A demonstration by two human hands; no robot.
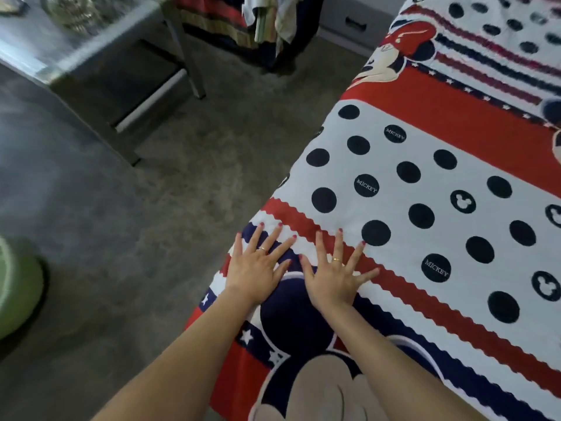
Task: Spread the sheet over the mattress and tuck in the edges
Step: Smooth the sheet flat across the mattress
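A printed sheet (425, 189) in red, white and navy, with black dots and cartoon mouse figures, lies flat over the mattress and fills the right half of the view. Its left side drops over the mattress edge toward the floor. My left hand (258, 265) lies flat on the sheet near that edge, fingers spread and straight. My right hand (334, 278) presses flat beside it, fingers fanned out over the red wavy stripe. Neither hand grips any cloth.
Grey floor (151, 238) runs along the bed's left side. A metal table (100, 62) stands at the upper left, with a glass dish on top. Hanging cloths (267, 22) are at the top middle, a drawer unit (355, 25) beyond. A green round object (15, 287) sits at the left edge.
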